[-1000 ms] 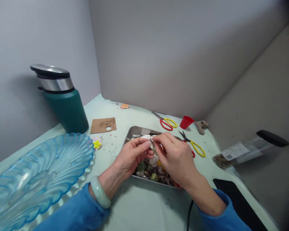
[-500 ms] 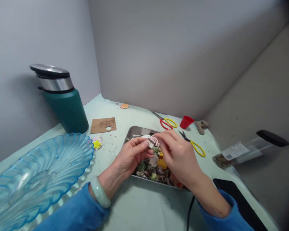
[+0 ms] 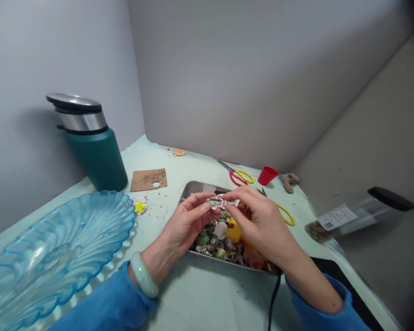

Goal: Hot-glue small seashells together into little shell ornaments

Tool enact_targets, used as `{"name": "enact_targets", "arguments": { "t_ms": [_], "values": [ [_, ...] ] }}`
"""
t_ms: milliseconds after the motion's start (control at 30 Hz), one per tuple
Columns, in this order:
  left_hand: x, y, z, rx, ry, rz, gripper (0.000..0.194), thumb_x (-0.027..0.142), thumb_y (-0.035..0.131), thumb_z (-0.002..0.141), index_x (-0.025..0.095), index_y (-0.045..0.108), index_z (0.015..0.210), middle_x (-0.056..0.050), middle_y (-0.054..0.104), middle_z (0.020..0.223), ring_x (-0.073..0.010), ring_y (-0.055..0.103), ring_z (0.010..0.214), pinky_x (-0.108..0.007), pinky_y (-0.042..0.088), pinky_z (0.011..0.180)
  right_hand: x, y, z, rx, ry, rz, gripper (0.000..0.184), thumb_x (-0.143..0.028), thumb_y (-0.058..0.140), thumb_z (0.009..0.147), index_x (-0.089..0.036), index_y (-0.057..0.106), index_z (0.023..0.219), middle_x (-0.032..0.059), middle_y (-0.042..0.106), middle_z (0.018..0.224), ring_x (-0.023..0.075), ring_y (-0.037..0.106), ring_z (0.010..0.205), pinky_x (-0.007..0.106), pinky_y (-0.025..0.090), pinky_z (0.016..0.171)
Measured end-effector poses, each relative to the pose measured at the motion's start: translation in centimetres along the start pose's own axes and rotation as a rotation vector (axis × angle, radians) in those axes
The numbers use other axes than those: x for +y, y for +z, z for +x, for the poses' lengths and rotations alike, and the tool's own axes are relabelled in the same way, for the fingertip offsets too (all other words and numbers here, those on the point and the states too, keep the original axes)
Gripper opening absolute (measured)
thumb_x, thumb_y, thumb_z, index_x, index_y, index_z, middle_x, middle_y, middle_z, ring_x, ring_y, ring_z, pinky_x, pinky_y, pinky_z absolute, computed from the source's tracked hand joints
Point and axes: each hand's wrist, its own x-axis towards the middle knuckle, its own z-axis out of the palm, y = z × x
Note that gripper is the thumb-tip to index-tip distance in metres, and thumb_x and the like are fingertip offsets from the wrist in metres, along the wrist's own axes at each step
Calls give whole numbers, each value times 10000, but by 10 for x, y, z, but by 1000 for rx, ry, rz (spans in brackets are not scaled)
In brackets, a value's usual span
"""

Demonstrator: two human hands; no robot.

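Observation:
My left hand (image 3: 190, 219) and my right hand (image 3: 258, 214) meet above a metal tray (image 3: 193, 186). Pinched between the fingertips of both is a small white seashell (image 3: 221, 202) with reddish-brown markings. Fingers cover part of it, so I cannot tell whether it is one piece or two. Below, the tray holds many small shells (image 3: 221, 231) in white, green and brown, plus a yellow piece (image 3: 233, 231) and an orange piece (image 3: 251, 255) partly under my right hand.
A blue scalloped dish (image 3: 65, 248) and a green bottle (image 3: 98, 156) stand left. Behind are a brown card (image 3: 149, 179) and an orange piece (image 3: 178, 152). Scissors (image 3: 239, 175), a red cup (image 3: 267, 175), yellow-handled scissors (image 3: 287, 215) and a clear tube (image 3: 345, 218) lie right.
The shell has been turned between my fingertips, and the hollow-looking side now shows. My right hand has shifted slightly, uncovering more of the tray's right corner.

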Motion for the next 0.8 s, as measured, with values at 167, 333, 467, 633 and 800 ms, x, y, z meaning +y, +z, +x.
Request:
{"name": "enact_targets", "arguments": {
  "t_ms": [167,333,467,633,800],
  "values": [
    [1,2,-2,4,12,20,210,124,717,720,164,690,924,-38,720,918,-139,656,874,-267,492,844,-2,3,-2,-41,62,17,116,-241,606,854,-234,611,970,-4,622,942,115,540,626,276,408,596],
    [0,2,-2,-9,20,46,231,109,732,698,183,703,914,-19,721,913,-119,649,871,-229,474,829,-2,5,-1,-33,48,19,125,-257,619,849,-224,599,967,-1,622,938,112,536,618,281,410,607],
    [0,1,-2,-26,26,56,223,110,728,704,185,707,912,-18,721,911,-115,645,868,-220,466,824,-1,4,-2,-49,33,27,124,-280,601,868,-236,593,983,-5,615,950,112,543,632,278,413,609],
    [1,2,-3,-42,28,73,238,120,730,702,188,710,930,-23,721,925,-126,642,883,-226,463,827,0,4,-2,-36,25,22,188,-354,613,862,-235,585,1005,4,612,973,114,546,634,277,416,599],
    [2,3,-4,21,3,78,211,160,737,705,173,704,913,-34,697,961,-138,630,913,-233,470,832,-2,6,-1,-6,2,7,163,-329,599,874,-225,581,998,6,605,970,106,546,644,273,420,615]
  ]
}}
